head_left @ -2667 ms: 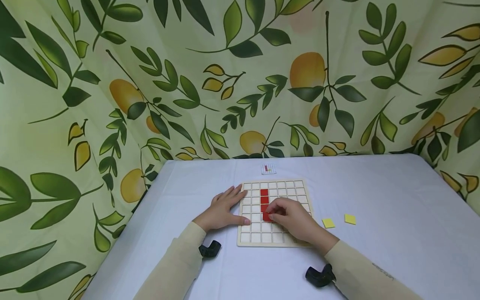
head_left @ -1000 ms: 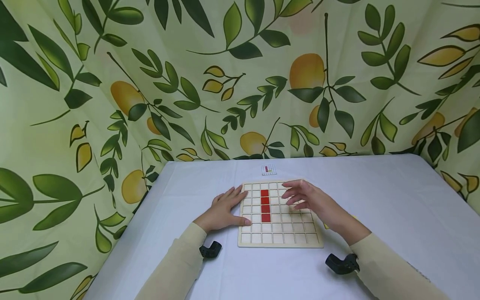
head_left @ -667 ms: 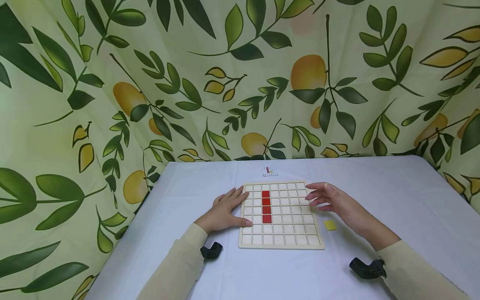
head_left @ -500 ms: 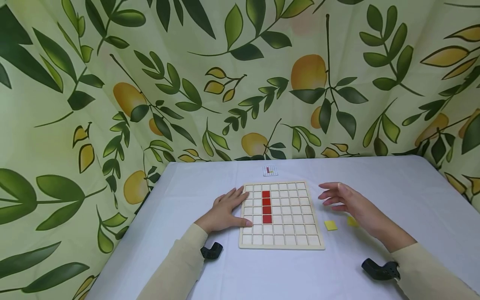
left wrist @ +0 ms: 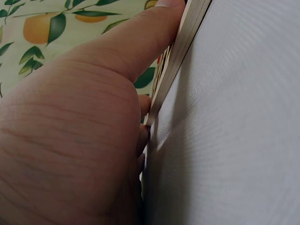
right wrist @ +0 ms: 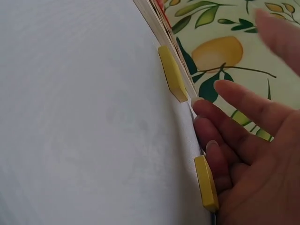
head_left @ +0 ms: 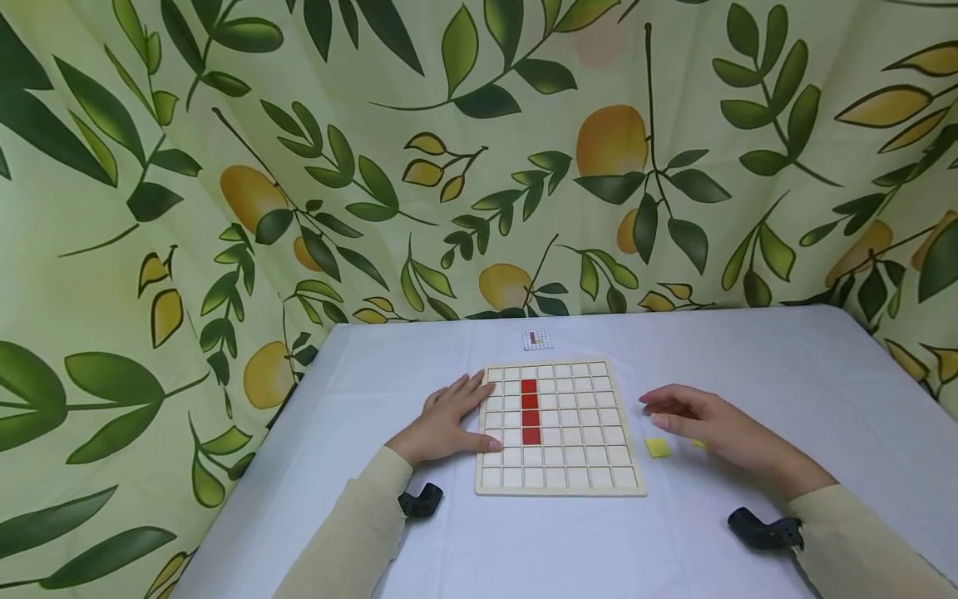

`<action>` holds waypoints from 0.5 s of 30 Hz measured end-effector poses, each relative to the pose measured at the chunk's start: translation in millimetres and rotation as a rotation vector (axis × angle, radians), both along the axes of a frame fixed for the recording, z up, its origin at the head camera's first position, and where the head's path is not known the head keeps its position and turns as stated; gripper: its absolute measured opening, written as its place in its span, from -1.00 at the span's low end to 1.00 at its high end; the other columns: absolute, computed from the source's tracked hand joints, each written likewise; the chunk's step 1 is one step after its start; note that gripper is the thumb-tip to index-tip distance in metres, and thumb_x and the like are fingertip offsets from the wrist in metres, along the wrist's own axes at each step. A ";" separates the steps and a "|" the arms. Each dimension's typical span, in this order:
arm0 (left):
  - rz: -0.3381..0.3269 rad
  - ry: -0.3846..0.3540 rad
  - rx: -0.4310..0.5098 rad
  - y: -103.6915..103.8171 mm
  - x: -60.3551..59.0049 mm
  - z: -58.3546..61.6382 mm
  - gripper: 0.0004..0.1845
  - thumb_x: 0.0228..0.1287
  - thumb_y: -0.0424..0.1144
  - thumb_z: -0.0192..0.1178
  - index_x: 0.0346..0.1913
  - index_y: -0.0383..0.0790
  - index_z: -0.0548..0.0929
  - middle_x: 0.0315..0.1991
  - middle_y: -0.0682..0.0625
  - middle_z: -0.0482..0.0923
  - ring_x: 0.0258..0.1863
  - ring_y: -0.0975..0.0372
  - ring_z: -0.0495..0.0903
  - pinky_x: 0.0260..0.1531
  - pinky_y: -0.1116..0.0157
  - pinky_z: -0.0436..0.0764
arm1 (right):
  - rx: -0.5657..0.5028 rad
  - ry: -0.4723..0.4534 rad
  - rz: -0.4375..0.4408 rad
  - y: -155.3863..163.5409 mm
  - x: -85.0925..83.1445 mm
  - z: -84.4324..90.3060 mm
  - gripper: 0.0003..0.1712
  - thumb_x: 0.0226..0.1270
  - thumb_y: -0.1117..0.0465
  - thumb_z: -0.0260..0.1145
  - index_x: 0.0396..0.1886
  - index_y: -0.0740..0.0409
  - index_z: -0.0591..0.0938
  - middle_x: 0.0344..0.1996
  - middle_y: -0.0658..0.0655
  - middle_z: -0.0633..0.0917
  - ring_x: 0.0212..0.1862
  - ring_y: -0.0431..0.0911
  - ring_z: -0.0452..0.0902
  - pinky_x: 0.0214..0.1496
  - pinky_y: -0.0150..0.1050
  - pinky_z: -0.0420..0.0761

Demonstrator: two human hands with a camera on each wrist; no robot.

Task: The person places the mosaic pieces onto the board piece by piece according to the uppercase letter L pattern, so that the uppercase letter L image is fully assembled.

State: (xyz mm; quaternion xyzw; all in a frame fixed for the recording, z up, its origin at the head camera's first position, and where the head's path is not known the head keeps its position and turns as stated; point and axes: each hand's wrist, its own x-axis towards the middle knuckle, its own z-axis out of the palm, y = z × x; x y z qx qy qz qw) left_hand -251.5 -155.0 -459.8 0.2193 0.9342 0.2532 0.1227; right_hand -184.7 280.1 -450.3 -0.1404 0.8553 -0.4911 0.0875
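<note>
Now your right hand [head_left: 707, 420] is hovering, fingers loose and empty, over two yellow tiles [head_left: 659, 448] lying on the worktop [head_left: 786, 374] just right of the board [head_left: 557, 491]; your left hand [head_left: 445, 420] is pressing flat against the board's far side.

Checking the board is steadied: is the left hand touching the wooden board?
Touching. In the left wrist view the left hand lies against the edge of the wooden board, with no gap.
</note>
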 end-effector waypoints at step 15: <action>-0.013 -0.001 0.007 -0.5 0.4 1.4 0.20 0.11 0.46 0.51 0.76 0.14 0.25 0.78 0.19 -0.11 0.74 0.12 -0.23 0.60 -0.12 -0.20 | 0.101 0.070 0.075 -1.3 5.3 -6.5 -0.76 0.30 0.25 0.65 -0.15 -0.05 0.74 0.18 0.06 0.61 0.31 0.16 0.44 0.24 -0.47 0.38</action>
